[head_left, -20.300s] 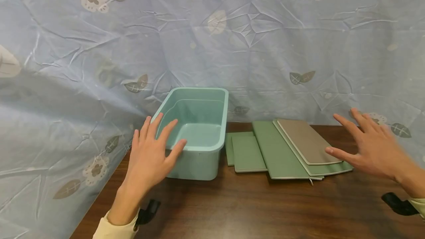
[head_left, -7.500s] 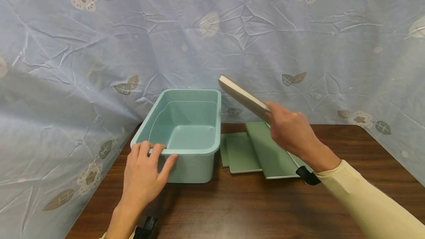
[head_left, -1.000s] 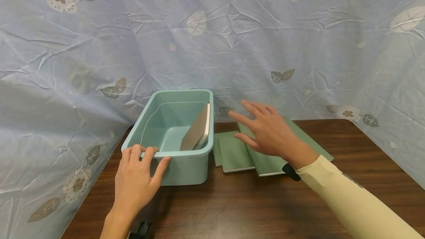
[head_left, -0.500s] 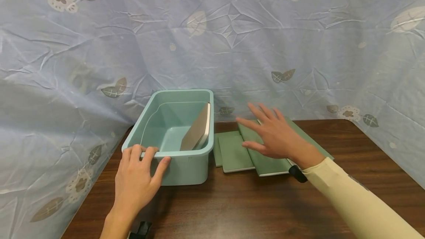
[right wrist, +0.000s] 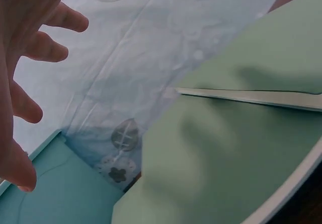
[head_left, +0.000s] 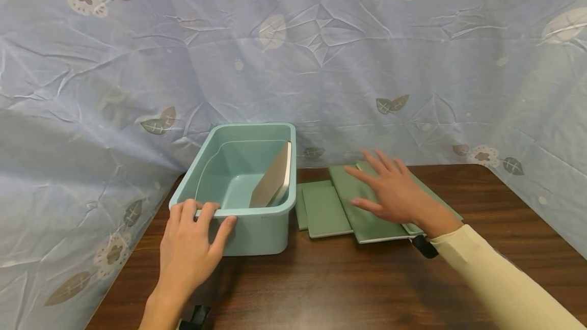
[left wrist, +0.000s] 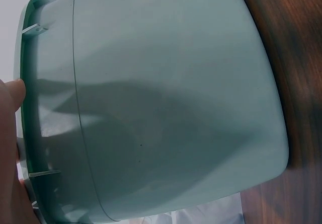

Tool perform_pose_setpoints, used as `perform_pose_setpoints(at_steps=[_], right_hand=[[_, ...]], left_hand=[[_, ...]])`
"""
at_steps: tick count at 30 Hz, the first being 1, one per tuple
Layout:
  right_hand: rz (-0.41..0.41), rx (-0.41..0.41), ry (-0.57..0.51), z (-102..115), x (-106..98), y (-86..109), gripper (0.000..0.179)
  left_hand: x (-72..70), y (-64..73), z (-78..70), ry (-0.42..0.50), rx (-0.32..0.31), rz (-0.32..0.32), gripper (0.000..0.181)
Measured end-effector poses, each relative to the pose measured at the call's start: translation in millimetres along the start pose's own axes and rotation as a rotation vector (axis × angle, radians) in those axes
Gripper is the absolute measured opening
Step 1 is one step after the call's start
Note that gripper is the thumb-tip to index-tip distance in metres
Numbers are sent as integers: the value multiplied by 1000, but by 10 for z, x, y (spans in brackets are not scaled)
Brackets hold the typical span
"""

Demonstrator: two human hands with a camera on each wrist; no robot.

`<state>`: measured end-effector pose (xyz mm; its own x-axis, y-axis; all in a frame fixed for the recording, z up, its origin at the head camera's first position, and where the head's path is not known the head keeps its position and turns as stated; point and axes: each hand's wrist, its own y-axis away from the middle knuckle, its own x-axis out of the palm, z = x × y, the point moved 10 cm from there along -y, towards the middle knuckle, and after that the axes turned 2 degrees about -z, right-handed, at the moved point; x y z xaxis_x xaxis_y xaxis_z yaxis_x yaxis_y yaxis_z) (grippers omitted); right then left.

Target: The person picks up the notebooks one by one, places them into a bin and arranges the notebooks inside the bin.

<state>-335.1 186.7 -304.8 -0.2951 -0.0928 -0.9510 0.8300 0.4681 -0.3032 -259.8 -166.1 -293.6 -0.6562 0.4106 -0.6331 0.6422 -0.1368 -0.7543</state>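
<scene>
My left hand [head_left: 189,248] grips the near rim of a light teal plastic bin [head_left: 257,233], fingers hooked over the edge and thumb on the outside. In the left wrist view, the bin's outer wall [left wrist: 166,98] fills most of the picture. Inside the bin, a brown notebook [head_left: 270,177] leans on its edge against the right wall. My right hand [head_left: 394,192] hovers with fingers spread over two large green notebooks [head_left: 367,223], holding nothing. In the right wrist view, shadows fall across the overlapping green covers [right wrist: 201,168].
Two smaller green notebooks [head_left: 325,210] lie overlapped between the bin and the large ones, the upper covering most of the lower. Everything stands on a dark brown wooden table [head_left: 321,289]. A pale blue flowered cloth [head_left: 275,65] hangs behind and along the left side.
The brown notebook went from the top of the green ones into the bin. My left hand took hold of the rim. Over the last second, my right hand has drifted right, over the large notebooks.
</scene>
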Motion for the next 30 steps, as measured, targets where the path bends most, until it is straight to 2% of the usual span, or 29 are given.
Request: perform_pose_setpoints(at_steps=[6,17,30], right_hand=[[3,32,-14,-126,73,91,72],[71,100,-24,-369,182,253,72],[60,113,-33,-429,202,350,71]], left_hand=[[-9,4,5,-3,1,0,37],[23,13,15,-5,-3,16,38],[14,10,11,-5,-2,10,37]])
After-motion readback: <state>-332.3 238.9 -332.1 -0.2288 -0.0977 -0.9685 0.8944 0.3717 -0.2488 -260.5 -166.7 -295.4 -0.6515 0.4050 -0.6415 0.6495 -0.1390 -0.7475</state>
